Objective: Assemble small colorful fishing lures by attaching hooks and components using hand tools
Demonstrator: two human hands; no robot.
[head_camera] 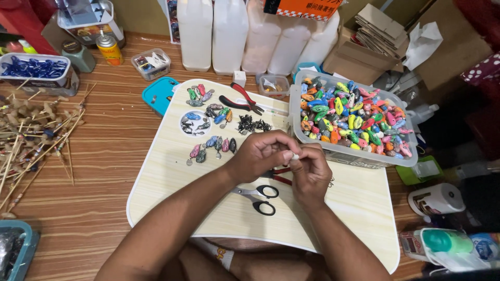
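Note:
My left hand (pixel 263 155) and my right hand (pixel 311 174) meet over a pale wooden lap tray (pixel 172 177). Their fingertips pinch one small pale piece (pixel 295 155) between them; what it is I cannot tell. Black-handled scissors (pixel 258 198) lie just under my left wrist. Red-handled pliers (pixel 278 175) lie partly hidden beneath my hands. Small painted fishing lures (pixel 212 144) lie in rows on the tray to the left. A clear tub (pixel 354 154) packed with colourful lures (pixel 354 117) stands right of my hands.
A second pair of red pliers (pixel 240 100) and a pile of dark hooks (pixel 252 125) lie at the tray's far side. White jugs (pixel 229 34) and cardboard boxes (pixel 364 47) stand behind. Bamboo sticks (pixel 36 135) litter the floor at left; bottles (pixel 442 244) at right.

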